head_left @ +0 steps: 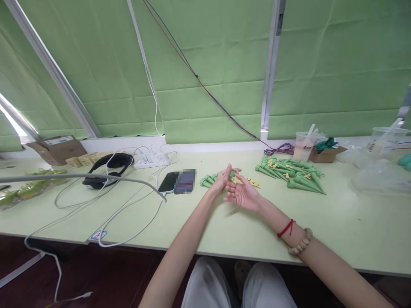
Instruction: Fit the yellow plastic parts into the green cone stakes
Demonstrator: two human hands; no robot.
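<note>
My left hand (222,180) is over the table, thumb raised, with a green plastic spike (231,174) partly visible between thumb and fingers. Close beside it, my right hand (242,194) is turned palm up, its fingers apart and nothing seen in them. A few green spikes (208,180) lie just left of my left hand, partly covered by it. Behind my hands are small yellow plastic pieces (253,182), some hidden by my fingers. A larger pile of green cone-shaped spikes (303,183), with yellow pieces among them, rests to the right.
Two phones (184,182) lie left of my hands. Further left are headphones (107,171), a power strip (150,160), loose white cables (135,233) and a cardboard box (58,149). A drink cup (303,147) and a small open box (326,154) stand at the back right.
</note>
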